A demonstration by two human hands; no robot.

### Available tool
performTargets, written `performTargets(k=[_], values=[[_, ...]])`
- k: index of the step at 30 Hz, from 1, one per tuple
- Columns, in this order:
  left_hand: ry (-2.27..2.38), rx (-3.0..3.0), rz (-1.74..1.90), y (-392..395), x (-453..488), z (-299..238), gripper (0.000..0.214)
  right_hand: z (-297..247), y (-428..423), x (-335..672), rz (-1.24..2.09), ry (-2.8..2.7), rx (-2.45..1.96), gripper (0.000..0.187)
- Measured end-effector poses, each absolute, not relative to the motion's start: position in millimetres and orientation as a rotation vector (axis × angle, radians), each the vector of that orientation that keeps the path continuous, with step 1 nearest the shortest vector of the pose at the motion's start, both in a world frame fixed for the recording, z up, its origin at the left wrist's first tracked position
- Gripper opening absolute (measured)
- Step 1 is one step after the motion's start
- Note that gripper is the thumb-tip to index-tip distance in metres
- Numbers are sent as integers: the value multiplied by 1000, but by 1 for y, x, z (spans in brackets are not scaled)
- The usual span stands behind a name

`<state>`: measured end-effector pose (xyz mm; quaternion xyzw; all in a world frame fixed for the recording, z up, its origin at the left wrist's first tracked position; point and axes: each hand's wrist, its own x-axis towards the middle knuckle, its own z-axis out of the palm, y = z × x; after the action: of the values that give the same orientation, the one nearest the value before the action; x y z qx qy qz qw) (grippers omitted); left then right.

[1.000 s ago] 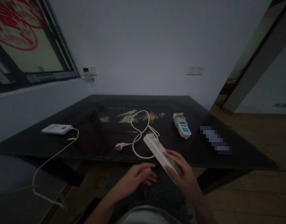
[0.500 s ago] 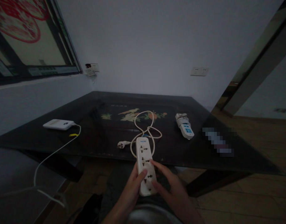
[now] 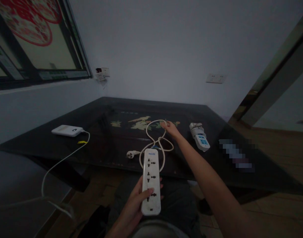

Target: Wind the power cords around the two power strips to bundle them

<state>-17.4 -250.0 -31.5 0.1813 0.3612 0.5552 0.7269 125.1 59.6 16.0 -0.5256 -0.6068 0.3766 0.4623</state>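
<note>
My left hand [image 3: 139, 201] grips a white power strip [image 3: 150, 180] with three sockets, held over my lap at the near edge of the black table [image 3: 112, 148]. The strip's cream cable [image 3: 151, 145] loops across the table top and ends in a plug [image 3: 130, 154] lying left of the strip. My right hand [image 3: 170, 127] is stretched out to the far loop of the cable, its fingers closing on it.
A second white power strip with blue sockets [image 3: 200, 138] lies at the right of the table. A white power bank [image 3: 67, 130] with a cable trailing off the edge sits at the left. Wall sockets [image 3: 216, 78] are on the wall behind.
My right hand left the power strip and reached forward to the far cable loop. My left hand took over the strip alone.
</note>
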Motion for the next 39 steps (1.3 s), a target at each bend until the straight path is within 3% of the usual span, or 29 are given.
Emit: performTargets(k=[4,16,23,28,35,39], values=[[860,391,1240,-249,-22,-29,65,4,70,120,1037,-1427,-1214,32],[882,327,1378,-244,-26,-19,67,6,-45,216,1246,-1440,-1082,38],[937,387,1375,-243,-26,-21,69,-5,-135,228,1138,-1696,-1077,20],[1001,440,1358,-246,-24,-18,67,8,-154,233,1076,-2022,-912,27],[1073,496,1396,-248,-18,-16,69,22,-175,197,1028,-1354,-1036,36],[1099,525,1376,-247,-17,-17,69,17,-195,164,815,-1360,-1112,38]])
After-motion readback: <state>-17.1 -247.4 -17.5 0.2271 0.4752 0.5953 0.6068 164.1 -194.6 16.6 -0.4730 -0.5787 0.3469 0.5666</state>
